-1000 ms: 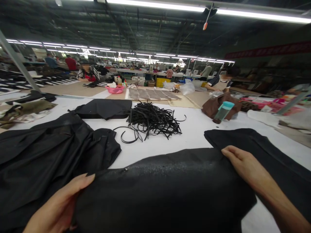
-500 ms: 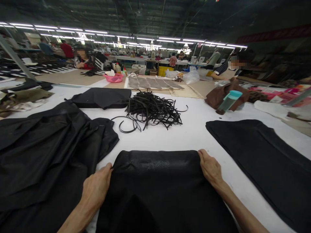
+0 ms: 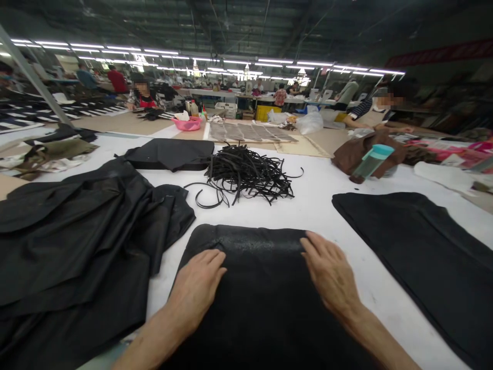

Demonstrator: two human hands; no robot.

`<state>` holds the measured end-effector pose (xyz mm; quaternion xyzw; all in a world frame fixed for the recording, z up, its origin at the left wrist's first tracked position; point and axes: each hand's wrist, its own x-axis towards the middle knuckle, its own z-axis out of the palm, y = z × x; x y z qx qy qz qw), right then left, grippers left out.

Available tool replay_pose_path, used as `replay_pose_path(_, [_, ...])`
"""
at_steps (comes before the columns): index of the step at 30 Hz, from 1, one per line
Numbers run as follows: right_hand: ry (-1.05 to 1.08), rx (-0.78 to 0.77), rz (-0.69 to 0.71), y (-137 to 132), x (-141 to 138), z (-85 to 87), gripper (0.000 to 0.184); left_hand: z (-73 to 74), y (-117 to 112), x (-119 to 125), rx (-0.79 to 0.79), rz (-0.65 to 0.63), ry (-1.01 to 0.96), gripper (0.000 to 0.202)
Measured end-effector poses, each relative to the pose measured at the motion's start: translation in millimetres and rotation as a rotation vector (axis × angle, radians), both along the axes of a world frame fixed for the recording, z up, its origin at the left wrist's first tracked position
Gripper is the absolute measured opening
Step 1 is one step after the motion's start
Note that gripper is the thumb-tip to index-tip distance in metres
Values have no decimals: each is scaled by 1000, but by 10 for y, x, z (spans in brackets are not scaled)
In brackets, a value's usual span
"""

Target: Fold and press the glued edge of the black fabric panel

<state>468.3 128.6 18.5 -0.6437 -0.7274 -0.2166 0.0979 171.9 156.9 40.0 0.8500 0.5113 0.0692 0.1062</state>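
A black sheet of fabric or leather [image 3: 262, 298] lies in front of me on the white table [image 3: 308, 208], its far edge rounded and dusted with pale marks. My left hand [image 3: 200, 277] rests on its upper left part, palm down, fingers stretched out over the surface. At the far right corner, my right hand [image 3: 327, 262] lies on the sheet with its fingers extended and the fingertips near the edge. Neither hand grips anything. The sheet's near end runs out of view.
Rumpled black material [image 3: 77, 246] covers the left side. Flat black pieces [image 3: 419, 236] lie at right. Beyond are a heap of black strips [image 3: 248, 172], a black stack [image 3: 169, 154], a green-lidded bottle [image 3: 373, 163] and a pink basket [image 3: 187, 124]. Co-workers sit farther back.
My left hand has let go of the sheet's left edge and moved right onto its surface. My right hand has loosened from the right corner and flattened on it. The sheet sits slightly farther away.
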Motion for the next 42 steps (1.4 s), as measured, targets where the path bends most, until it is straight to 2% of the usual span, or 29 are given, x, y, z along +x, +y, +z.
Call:
replay_pose_path(2, [54,-134,190,-123,-190,-63,32,-152,18,76,-132,-83,-33,46])
replay_pose_path(3, [70,-193,237,-204,-253,-123,36,-255,0,73,-156,-105,-20,58])
replay_pose_path(5, [80,-254,294,-402,-304,-276,51,-475,-100,-20,-117,-167,-5,74])
replay_pose_path(7, [54,-247,366,-628,-288,-438,63,-662,-273,-189,-54,-229,9,80])
replay_pose_path(9, [-11,-167,449,-841,-265,-574,71,-780,-476,-364,3,-284,52,88])
replay_pose_path(12, [-124,-27,506,-1075,-296,-705,79,-844,-740,-531,76,-320,130,110])
replay_pose_path(14, [-153,-31,455,-1175,-347,-755,84,-852,-860,-567,134,-288,179,116])
replay_pose_path(17, [-128,-73,355,-1289,-390,-824,87,-868,-986,-575,239,-222,254,106])
replay_pose_path(20, [-114,0,321,-1382,-365,-905,75,-903,-1078,-595,363,-154,318,98])
replay_pose_path(22, [-184,46,299,-1427,-335,-944,68,-930,-1114,-619,425,-127,344,96])
replay_pose_path(24, [-275,68,276,-1460,-314,-959,69,-959,-1128,-643,454,-125,355,94])
replay_pose_path(27, [-327,72,259,-1513,-286,-945,68,-1008,-1135,-669,491,-146,361,90])
replay_pose_path(30, [-326,72,275,-1593,-216,-897,69,-1053,-1162,-697,564,-230,347,86])
replay_pose_path(35, [-270,16,384,-1698,-72,-687,53,-1022,-1249,-791,577,-318,282,88])
replay_pose_path(37, [-226,8,409,-1680,-85,-565,48,-968,-1278,-841,528,-335,231,91])
replay_pose_path(39, [-138,13,379,-1610,-169,-428,33,-890,-1289,-870,405,-320,156,91])
replay_pose_path(42, [55,-18,317,-1380,-415,-178,13,-717,-1233,-781,216,-307,26,71])
